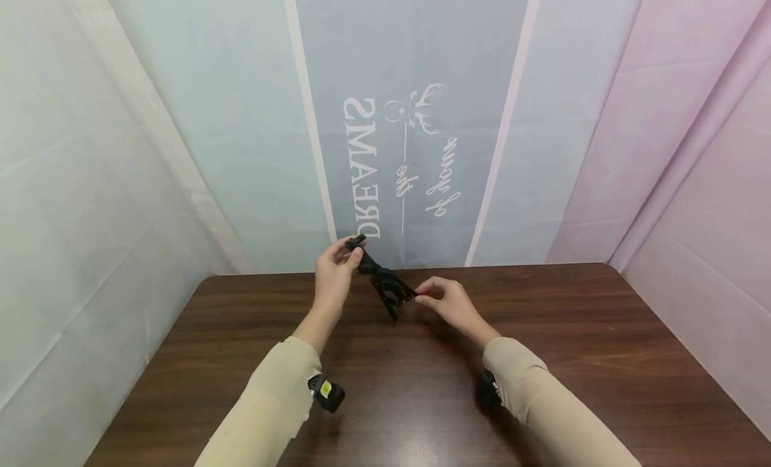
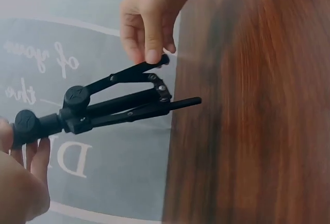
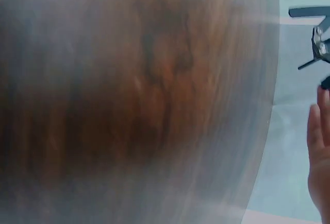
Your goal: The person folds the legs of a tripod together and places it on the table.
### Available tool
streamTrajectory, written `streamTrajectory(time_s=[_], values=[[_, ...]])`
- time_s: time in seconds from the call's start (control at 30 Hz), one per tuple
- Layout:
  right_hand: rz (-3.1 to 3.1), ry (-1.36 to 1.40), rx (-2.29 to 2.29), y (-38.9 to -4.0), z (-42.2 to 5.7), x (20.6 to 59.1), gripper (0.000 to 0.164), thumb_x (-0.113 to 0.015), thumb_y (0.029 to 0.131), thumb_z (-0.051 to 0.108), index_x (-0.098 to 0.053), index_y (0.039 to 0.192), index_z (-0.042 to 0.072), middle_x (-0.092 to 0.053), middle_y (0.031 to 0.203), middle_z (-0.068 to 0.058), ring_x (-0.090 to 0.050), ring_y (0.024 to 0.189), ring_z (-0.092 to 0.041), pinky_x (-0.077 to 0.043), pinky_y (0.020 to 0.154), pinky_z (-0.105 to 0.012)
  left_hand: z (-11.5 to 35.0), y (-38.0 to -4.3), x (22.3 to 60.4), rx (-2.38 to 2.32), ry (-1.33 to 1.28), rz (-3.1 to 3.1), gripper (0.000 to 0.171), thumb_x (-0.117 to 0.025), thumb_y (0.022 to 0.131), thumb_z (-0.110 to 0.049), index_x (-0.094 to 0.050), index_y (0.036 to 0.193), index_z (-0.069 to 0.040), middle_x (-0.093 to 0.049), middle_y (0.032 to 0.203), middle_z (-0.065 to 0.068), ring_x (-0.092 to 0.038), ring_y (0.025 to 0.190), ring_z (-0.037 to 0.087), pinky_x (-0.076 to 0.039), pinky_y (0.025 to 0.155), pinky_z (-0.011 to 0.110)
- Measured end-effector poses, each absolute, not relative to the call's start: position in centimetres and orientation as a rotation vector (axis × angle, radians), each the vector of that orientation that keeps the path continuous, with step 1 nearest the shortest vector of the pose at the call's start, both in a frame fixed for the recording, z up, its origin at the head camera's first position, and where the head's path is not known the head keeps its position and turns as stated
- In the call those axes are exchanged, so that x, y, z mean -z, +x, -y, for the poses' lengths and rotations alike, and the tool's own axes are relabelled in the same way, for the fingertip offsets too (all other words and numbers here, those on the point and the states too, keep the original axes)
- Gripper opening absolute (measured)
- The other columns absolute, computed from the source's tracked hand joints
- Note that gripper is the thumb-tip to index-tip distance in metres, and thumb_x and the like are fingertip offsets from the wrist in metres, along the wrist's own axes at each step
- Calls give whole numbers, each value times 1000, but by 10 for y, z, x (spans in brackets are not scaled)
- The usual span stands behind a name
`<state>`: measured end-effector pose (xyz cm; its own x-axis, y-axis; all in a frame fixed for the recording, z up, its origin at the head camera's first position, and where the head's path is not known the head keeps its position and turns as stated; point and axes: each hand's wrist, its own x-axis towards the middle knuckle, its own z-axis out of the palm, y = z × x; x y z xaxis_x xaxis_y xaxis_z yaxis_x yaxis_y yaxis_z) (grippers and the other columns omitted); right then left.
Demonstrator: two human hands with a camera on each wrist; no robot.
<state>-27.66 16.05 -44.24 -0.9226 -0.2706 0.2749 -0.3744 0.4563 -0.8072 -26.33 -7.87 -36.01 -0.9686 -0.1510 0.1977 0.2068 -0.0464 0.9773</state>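
Note:
A small black tripod (image 1: 378,274) is held above the far part of the table, tilted with its legs toward the right. Its top end is gripped by my left hand (image 1: 332,279), thumb in front. My right hand (image 1: 448,303) pinches the foot of one leg between thumb and fingers. In the left wrist view the tripod (image 2: 116,112) shows its knobs, hinged braces and partly spread legs, with the right thumb pressed on the upper leg's tip. Only the leg ends of the tripod (image 3: 309,12) and part of the right hand (image 3: 322,167) appear in the right wrist view.
A dark brown wooden table (image 1: 409,387) lies below both hands. Behind its far edge hangs a pale cloth (image 1: 409,65) with mirrored white lettering, and more cloth (image 1: 72,219) closes off the sides. Black wrist cameras (image 1: 328,393) are strapped at the sleeves.

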Motion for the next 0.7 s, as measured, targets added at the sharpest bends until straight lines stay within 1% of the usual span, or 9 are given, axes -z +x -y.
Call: streamTrajectory(time_s=[0.1, 0.17, 0.27, 0.37, 0.4, 0.47, 0.57, 0.63, 0.7], values=[[2502, 526, -1506, -271, -158, 442, 12, -76, 89, 10, -74, 101, 10, -72, 97, -2, -66, 88, -19, -55, 76, -34, 84, -260, 366, 2221, 69, 1844, 32, -64, 98, -13, -63, 128, -3, -67, 125, 14, -63, 112, 20, -54, 83, 22], [2466, 510, -1513, -267, -158, 441, 19, -77, 88, 11, -73, 106, 9, -71, 100, -3, -66, 89, -20, -55, 77, -34, 86, -257, 370, 2294, 141, 1745, 35, -63, 99, -14, -61, 132, -2, -64, 128, 15, -61, 116, 22, -54, 83, 23], [2448, 549, -1480, -261, -158, 443, 35, -80, 85, 12, -69, 118, 9, -68, 110, -6, -64, 96, -22, -55, 82, -38, 89, -254, 376, 2383, 234, 1622, 39, -62, 100, -16, -58, 136, -3, -61, 134, 16, -58, 123, 23, -54, 86, 25], [2454, 621, -1425, -258, -158, 447, 54, -83, 81, 14, -62, 131, 12, -64, 120, -11, -61, 107, -25, -52, 90, -44, 90, -251, 380, 2467, 326, 1492, 42, -61, 100, -18, -56, 139, -5, -60, 136, 13, -58, 123, 22, -54, 89, 28], [2449, 650, -1409, -257, -158, 448, 60, -84, 80, 13, -59, 134, 12, -63, 122, -14, -60, 109, -27, -51, 92, -46, 90, -250, 380, 2495, 359, 1444, 42, -61, 100, -18, -56, 139, -5, -59, 136, 12, -60, 119, 20, -53, 91, 29], [2445, 693, -1390, -256, -158, 450, 72, -87, 77, 11, -53, 140, 13, -60, 125, -17, -58, 114, -31, -48, 95, -50, 90, -248, 382, 2551, 416, 1334, 42, -60, 100, -19, -56, 139, -5, -63, 131, 8, -65, 111, 17, -54, 91, 31], [2427, 754, -1357, -255, -157, 453, 85, -88, 74, 8, -44, 146, 13, -54, 133, -16, -54, 120, -36, -46, 98, -53, 89, -245, 385, 2627, 488, 1175, 42, -60, 100, -19, -56, 139, -4, -68, 121, 3, -68, 102, 13, -55, 90, 31], [2422, 779, -1302, -255, -156, 452, 90, -89, 72, 7, -41, 148, 13, -49, 139, -13, -51, 125, -36, -44, 100, -53, 88, -242, 388, 2663, 511, 1108, 41, -59, 101, -18, -55, 139, -3, -69, 116, 1, -68, 103, 13, -55, 89, 30], [2420, 787, -1234, -255, -157, 451, 91, -89, 72, 6, -40, 148, 13, -46, 141, -11, -49, 128, -35, -44, 101, -53, 89, -240, 390, 2694, 517, 1083, 42, -59, 101, -18, -54, 140, -3, -69, 118, 2, -67, 108, 15, -55, 90, 30]])
